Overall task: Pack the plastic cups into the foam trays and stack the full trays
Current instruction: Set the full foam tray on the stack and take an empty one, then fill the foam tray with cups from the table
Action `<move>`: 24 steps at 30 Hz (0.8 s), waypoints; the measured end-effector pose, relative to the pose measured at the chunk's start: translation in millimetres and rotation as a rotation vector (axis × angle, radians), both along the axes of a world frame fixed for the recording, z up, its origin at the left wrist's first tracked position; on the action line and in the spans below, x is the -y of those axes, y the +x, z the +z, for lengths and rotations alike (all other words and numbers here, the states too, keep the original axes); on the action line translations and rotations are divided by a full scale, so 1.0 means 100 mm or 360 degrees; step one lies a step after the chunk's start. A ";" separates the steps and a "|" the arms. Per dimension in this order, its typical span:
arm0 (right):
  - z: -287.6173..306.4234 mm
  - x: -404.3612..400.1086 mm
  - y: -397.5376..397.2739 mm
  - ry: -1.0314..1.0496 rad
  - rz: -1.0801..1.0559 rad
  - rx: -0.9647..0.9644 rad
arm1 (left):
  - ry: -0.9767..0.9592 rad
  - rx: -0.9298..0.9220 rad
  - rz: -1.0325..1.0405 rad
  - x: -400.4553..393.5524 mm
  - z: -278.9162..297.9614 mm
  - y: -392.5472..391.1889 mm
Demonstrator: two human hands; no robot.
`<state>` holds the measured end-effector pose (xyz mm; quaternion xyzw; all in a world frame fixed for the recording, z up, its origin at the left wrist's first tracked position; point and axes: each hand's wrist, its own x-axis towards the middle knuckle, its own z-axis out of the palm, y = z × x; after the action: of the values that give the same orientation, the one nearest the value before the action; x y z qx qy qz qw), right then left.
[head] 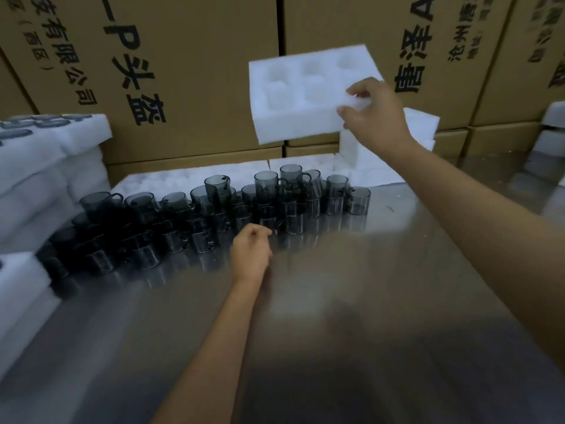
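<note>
**Empty foam tray held in the air above the cups**

The right hand (374,116) pinches an empty white foam tray (302,96) by its right end, thumb on the upper face and fingers under it. The tray is off the desk (351,316), tilted so that its six round pockets face the camera, and it hangs above the far edge of the desk in front of the cardboard boxes (189,75).

The left hand (251,250) hovers low over the middle of the desk, just beside the nearest cups, its fingers curled inward with nothing held in them.

The dark translucent plastic cups (214,215), each with a handle, stand crowded in a band that runs from the left edge of the desk toward the far right; some are stacked one on another. Behind them, along the far edge, lie more white foam trays (308,166), and a foam stack (419,130) stands at the far right behind the right hand. On the left edge sit stacked full trays (52,154), with dark cup rims showing in the top one.
</note>
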<state>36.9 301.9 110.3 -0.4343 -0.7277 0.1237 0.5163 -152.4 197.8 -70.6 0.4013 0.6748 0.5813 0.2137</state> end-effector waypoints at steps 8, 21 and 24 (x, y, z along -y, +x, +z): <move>-0.80 1.25 0.27 -0.0532 0.0135 -0.0116 | 0.0376 0.1208 -0.0042 0.71 0.11 0.00; -0.76 1.80 0.17 -0.0569 -0.0154 0.0255 | 0.0078 0.0867 -0.0229 1.52 0.32 -0.09; -0.70 1.39 0.01 -0.0503 -0.0230 0.0237 | -0.0003 0.0818 -0.0257 1.50 0.29 -0.13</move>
<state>38.2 163.4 40.3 -0.5691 -0.7022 0.1665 0.3940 -165.7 47.6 -41.6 0.2928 0.5647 0.6445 0.4243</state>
